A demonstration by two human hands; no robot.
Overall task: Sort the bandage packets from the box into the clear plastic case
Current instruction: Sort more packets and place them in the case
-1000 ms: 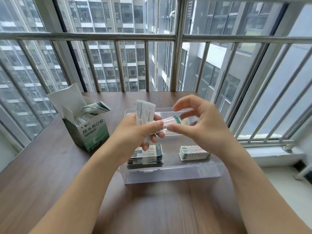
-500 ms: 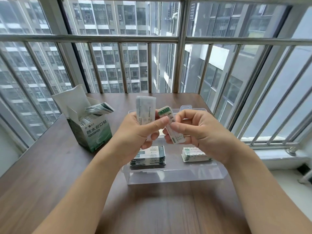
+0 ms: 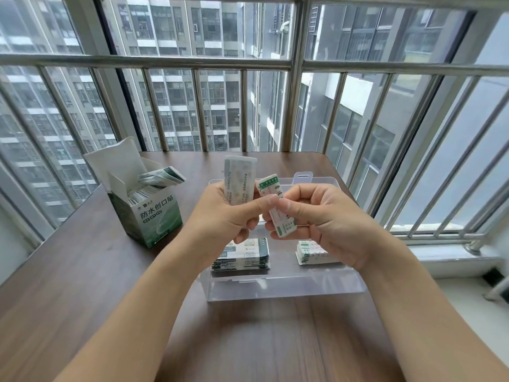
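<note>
My left hand [image 3: 220,216] grips a small upright bundle of wide white bandage packets [image 3: 239,180] above the clear plastic case [image 3: 286,285]. My right hand [image 3: 325,221] pinches a narrow green-and-white packet [image 3: 278,208] between thumb and fingers, close beside the left thumb. Inside the case lie two stacks: wide packets [image 3: 242,255] on the left and narrow packets [image 3: 311,253] on the right, partly hidden by my right hand. The open green-and-white bandage box [image 3: 154,213] stands to the left with several packets [image 3: 159,177] sticking out of its top.
Everything sits on a dark wooden table [image 3: 82,285] in a corner of barred windows [image 3: 248,64]. The case's open lid [image 3: 303,179] lies behind it. The table's right edge runs close to the window sill [image 3: 440,244].
My right hand turned the narrow packet from lying sideways to nearly upright and drew it fully away from the left hand's bundle. The view has tilted slightly.
</note>
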